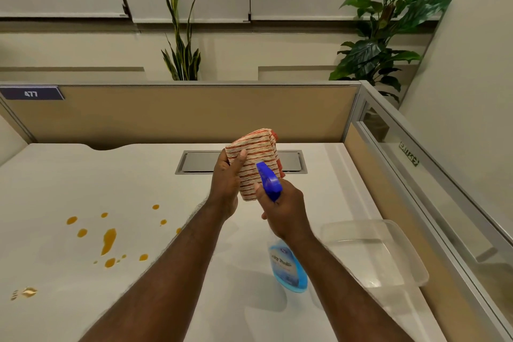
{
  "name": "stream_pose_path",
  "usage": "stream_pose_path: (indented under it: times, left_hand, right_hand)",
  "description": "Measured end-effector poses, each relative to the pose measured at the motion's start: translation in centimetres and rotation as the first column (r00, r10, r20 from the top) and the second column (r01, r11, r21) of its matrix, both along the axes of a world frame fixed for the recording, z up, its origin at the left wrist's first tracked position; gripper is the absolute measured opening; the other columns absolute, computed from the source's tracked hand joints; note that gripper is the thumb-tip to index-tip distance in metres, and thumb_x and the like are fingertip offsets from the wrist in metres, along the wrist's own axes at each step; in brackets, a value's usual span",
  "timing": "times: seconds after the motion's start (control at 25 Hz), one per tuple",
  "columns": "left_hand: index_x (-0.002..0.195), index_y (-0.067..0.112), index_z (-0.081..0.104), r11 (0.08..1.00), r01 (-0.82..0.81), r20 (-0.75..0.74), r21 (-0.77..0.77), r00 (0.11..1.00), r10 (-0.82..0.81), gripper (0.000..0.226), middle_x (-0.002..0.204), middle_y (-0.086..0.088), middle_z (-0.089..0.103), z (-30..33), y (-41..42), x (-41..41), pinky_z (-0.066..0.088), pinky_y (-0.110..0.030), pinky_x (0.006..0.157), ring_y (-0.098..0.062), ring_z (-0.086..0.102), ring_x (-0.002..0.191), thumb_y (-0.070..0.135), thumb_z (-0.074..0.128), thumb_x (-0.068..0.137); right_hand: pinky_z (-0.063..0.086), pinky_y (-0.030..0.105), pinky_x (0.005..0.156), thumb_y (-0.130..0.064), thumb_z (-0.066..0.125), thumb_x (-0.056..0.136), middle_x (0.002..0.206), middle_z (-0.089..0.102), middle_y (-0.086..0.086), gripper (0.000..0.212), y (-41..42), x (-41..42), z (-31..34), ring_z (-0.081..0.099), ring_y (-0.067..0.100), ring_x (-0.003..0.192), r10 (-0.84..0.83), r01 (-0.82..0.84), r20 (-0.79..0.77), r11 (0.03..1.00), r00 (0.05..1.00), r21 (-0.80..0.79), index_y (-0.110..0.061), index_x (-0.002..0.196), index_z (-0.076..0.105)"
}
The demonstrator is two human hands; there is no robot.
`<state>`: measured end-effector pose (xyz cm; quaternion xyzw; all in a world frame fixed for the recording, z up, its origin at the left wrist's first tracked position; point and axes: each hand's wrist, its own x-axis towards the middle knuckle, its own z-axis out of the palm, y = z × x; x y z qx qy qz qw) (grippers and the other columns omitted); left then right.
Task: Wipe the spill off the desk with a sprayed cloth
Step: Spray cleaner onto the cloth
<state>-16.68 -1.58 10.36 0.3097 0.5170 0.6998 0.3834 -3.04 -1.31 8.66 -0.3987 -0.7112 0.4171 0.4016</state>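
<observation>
My left hand (226,189) holds a folded orange-and-cream striped cloth (254,158) upright above the white desk (138,183). Right beside it, my right hand (286,214) grips the neck of a spray bottle (288,266) of blue liquid. The bottle's blue nozzle (268,178) points at the cloth from a few centimetres away. An orange spill (108,241) of several drops and one long streak lies on the desk at the left, apart from both hands.
A clear plastic tub (388,253) stands on the desk at the right. A grey cable hatch (200,162) is set into the desk behind the cloth. Tan partition walls (166,114) close off the back and right sides, with plants beyond.
</observation>
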Motion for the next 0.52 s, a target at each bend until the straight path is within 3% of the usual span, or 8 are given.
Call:
stream_pose_path:
  times: [0.12, 0.36, 0.52]
  left_hand:
    - [0.13, 0.017, 0.052, 1.0, -0.001, -0.01, 0.002, 1.0, 0.001, 0.03, 0.121, -0.009, 0.068, -0.05, -0.29, -0.16, 0.06, -0.042, 0.081, -0.028, 0.069, 0.105, 0.023, 0.05, 0.1]
    - [0.132, 0.015, 0.05, 1.0, -0.001, -0.039, -0.03, 0.999, 0.0, 0.033, 0.125, -0.012, 0.065, -0.22, -0.4, -0.58, 0.057, -0.051, 0.089, -0.03, 0.067, 0.108, 0.023, 0.048, 0.101]
    - [0.132, 0.014, 0.05, 0.998, 0.01, -0.061, -0.055, 0.998, -0.013, 0.032, 0.124, -0.012, 0.066, -0.77, -0.52, -0.59, 0.057, -0.048, 0.087, -0.03, 0.067, 0.107, 0.023, 0.049, 0.101]
  right_hand:
    - [0.058, 0.027, 0.067, -0.032, 0.063, 0.089, 0.089, 0.062, -0.001, 0.019, 0.3, -0.28, -0.16, 0.065, 0.02, 0.073, -0.036, 0.036, -0.004, 0.999, 0.999, 0.001, -0.025, 0.104, 0.053]
    - [0.051, 0.014, 0.057, -0.031, 0.063, 0.088, 0.09, 0.064, 0.006, 0.023, -0.22, -0.07, -0.59, 0.065, 0.023, 0.07, -0.019, 0.02, 0.043, 1.0, 0.999, -0.023, -0.021, 0.106, 0.053]
    - [0.047, 0.006, 0.051, -0.03, 0.063, 0.089, 0.091, 0.063, 0.004, 0.021, -0.42, -0.13, -0.33, 0.064, 0.021, 0.069, -0.024, 0.024, 0.026, 0.999, 0.999, -0.027, -0.024, 0.104, 0.051]
